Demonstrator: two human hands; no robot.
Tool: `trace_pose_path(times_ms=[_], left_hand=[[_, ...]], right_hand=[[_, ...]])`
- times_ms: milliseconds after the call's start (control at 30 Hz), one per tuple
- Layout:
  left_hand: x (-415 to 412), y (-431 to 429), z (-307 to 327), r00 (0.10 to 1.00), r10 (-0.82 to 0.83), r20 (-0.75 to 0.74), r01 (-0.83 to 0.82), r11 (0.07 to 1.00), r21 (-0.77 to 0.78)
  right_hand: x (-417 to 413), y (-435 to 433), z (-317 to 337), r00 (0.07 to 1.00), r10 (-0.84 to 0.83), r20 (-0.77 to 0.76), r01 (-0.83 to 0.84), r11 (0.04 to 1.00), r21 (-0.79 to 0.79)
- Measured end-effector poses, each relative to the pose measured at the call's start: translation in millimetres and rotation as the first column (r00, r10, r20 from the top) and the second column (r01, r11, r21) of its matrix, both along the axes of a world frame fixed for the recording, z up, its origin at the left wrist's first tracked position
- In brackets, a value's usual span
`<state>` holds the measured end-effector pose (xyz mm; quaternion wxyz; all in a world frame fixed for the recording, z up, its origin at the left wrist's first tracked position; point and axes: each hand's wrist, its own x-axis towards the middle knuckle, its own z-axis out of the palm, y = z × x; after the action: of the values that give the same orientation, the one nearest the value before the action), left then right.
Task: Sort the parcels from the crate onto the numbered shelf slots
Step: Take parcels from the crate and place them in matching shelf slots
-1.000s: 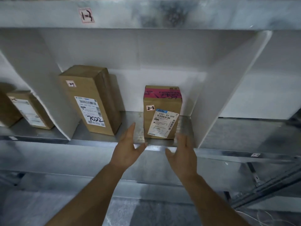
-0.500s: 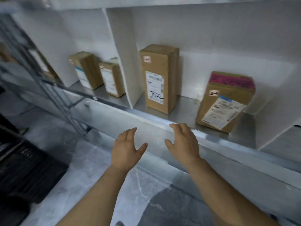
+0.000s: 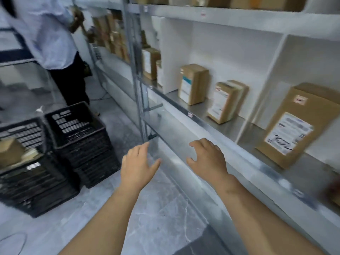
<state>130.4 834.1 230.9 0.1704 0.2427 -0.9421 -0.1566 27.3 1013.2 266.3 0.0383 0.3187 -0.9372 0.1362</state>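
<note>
Since your left hand (image 3: 138,163) and right hand (image 3: 207,159) hold nothing, fingers (image 3: 140,151) spread apart beside the shelf (image 3: 200,111), they look readied for a parcel (image 3: 11,151) in the crate (image 3: 27,134).

Held the left grip (image 3: 137,166) and right grip (image 3: 207,159) out empty, fingers loosely spread, apart from each other, low before the metal shelf (image 3: 226,127). Saw a large parcel (image 3: 292,126) upright at the right, then past a white divider (image 3: 261,85) a taped parcel (image 3: 226,102) and a farther parcel (image 3: 193,83). Found a near crate (image 3: 27,177) holding a brown box (image 3: 9,151) and a far crate (image 3: 79,131), both black, on the floor at left, and another person (image 3: 46,34) standing far left.
</note>
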Motion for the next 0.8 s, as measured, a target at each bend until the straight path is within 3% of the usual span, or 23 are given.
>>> trace_pose_path(times_ms=[433,800], left_hand=[[98.9,-212.1,-9.2,0.943,0.318,0.098,-0.318,0.948,-0.014],[172.1,-316.4,-9.4,0.825,0.558,0.087,-0.557,0.830,-0.032]], right_hand=[[57.4,-262.9,-4.4,0.952,0.305,0.016,-0.306,0.952,0.025],[111.5,-413.9,-5.4,0.818,0.575,0.003,-0.575,0.817,0.046]])
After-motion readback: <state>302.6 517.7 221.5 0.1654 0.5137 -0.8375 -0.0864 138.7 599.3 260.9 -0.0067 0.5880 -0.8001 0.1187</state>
